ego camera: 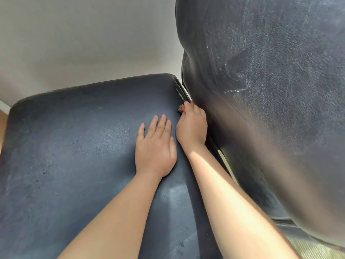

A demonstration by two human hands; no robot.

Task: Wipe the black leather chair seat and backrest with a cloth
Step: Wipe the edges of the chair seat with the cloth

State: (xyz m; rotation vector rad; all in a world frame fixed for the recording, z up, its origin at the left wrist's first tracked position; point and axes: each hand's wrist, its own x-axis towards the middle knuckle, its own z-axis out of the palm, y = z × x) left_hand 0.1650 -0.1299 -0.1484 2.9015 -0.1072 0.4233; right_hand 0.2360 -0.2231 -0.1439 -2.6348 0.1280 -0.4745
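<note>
The black leather chair seat (pixel 74 156) fills the lower left of the head view, and its backrest (pixel 270 90) rises on the right with pale streaks on it. My left hand (pixel 155 146) lies flat on the seat with straight fingers. My right hand (pixel 192 126) is curled round a small brown cloth (pixel 180 108), of which only a tip shows, and presses it into the crease where the seat meets the backrest.
A pale wall or floor (pixel 84 38) lies beyond the seat's far edge. A narrow gap (pixel 226 165) runs between seat and backrest. A light, ribbed surface (pixel 309 249) shows at the lower right.
</note>
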